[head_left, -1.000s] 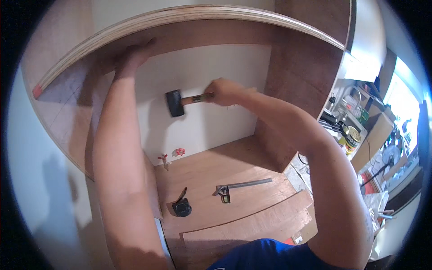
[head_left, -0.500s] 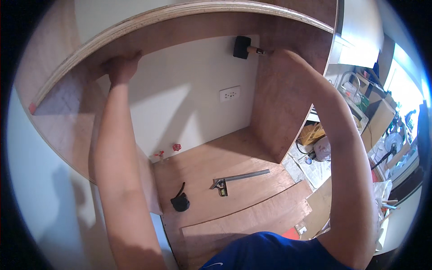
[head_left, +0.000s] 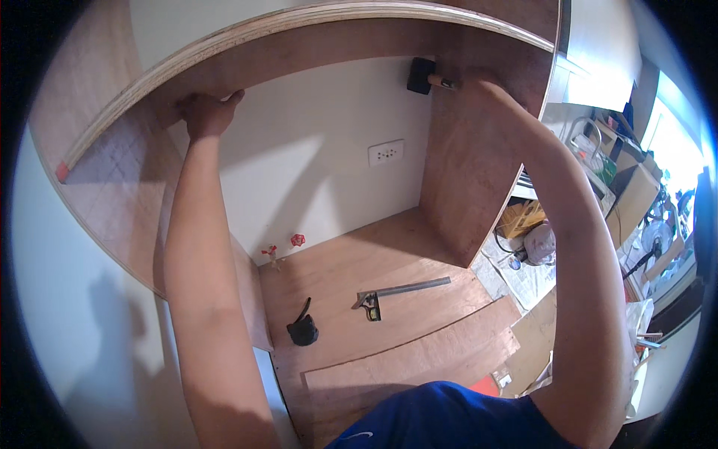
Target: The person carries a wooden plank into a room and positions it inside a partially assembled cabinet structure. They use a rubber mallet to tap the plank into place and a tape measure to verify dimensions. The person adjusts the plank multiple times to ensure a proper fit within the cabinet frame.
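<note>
Up under the plywood shelf (head_left: 329, 19), my right hand (head_left: 479, 81) is closed round the short wooden handle of a black-headed mallet (head_left: 420, 75). The mallet's head is close to the back wall, by the right side panel (head_left: 471, 172). On the left, my left hand (head_left: 208, 116) is raised against the brown board (head_left: 299, 56) beneath the shelf. Its thumb sticks out and it holds nothing that I can see; part of the fingers is in shadow. Below lie a black tape measure (head_left: 303, 331) and a combination square (head_left: 404, 288) on the plywood base (head_left: 351, 262).
A loose plywood strip (head_left: 419, 337) lies along the front of the base. Two red valve handles, one of them a round knob (head_left: 298, 239), stick out low at the back wall. Higher up is a white socket plate (head_left: 386, 153). Clutter and a fan (head_left: 657, 238) stand off to the right.
The mallet's head has moved slightly right, closer to the right side panel, with my right hand. My left hand stays under the shelf, and the whole view has shifted a little.
</note>
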{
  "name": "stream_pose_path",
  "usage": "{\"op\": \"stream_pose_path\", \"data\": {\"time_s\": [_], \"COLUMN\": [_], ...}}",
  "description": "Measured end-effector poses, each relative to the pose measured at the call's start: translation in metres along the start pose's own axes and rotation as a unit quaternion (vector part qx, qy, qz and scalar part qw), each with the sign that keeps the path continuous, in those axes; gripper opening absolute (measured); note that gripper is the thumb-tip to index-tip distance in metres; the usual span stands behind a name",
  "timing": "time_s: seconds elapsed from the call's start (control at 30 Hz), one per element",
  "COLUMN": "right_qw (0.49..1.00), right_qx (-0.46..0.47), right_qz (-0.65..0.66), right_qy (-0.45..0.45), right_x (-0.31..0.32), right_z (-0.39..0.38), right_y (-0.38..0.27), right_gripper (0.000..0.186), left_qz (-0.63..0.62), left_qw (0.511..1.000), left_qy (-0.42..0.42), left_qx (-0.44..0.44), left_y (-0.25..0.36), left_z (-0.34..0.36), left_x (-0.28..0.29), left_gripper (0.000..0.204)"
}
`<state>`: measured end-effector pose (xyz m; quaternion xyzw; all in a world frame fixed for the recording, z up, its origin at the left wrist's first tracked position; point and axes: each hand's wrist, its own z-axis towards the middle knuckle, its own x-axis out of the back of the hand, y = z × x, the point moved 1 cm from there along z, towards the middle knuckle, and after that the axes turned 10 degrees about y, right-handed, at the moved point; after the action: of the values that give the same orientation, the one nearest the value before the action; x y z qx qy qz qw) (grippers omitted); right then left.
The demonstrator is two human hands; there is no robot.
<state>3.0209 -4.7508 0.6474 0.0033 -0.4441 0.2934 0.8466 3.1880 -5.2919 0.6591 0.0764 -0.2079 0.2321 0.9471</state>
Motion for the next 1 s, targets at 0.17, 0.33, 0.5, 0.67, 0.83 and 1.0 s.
{"op": "stream_pose_path", "data": {"time_s": [0.17,0.33,0.5,0.67,0.83,1.0], "right_qw": [0.996,0.975,0.937,0.899,0.928,0.941], "right_qx": [0.041,0.039,-0.031,-0.093,0.065,0.156], "right_qz": [0.075,0.209,0.130,0.171,0.208,0.180], "right_qy": [0.025,-0.069,-0.323,-0.392,-0.302,-0.240], "right_x": [-0.003,-0.019,-0.088,-0.173,-0.168,-0.183], "right_z": [-0.036,-0.217,-0.404,-0.481,-0.468,-0.455], "right_y": [0.023,0.086,0.070,0.144,0.150,0.161], "right_gripper": [0.033,0.031,0.043,0.034,0.039,0.054], "left_qz": [0.052,-0.270,-0.214,-0.483,-0.466,-0.285], "left_qw": [0.998,0.945,0.976,0.828,0.808,0.934], "left_qy": [0.008,-0.135,0.010,-0.270,-0.356,-0.193], "left_qx": [-0.040,0.128,0.022,-0.087,0.054,0.097], "left_y": [-0.020,0.010,0.001,0.187,0.200,0.161], "left_z": [0.005,-0.043,-0.220,-0.518,-0.593,-0.504], "left_x": [-0.012,0.011,0.085,0.159,0.257,0.288], "left_gripper": [0.108,0.115,0.098,0.071,0.072,0.072]}}
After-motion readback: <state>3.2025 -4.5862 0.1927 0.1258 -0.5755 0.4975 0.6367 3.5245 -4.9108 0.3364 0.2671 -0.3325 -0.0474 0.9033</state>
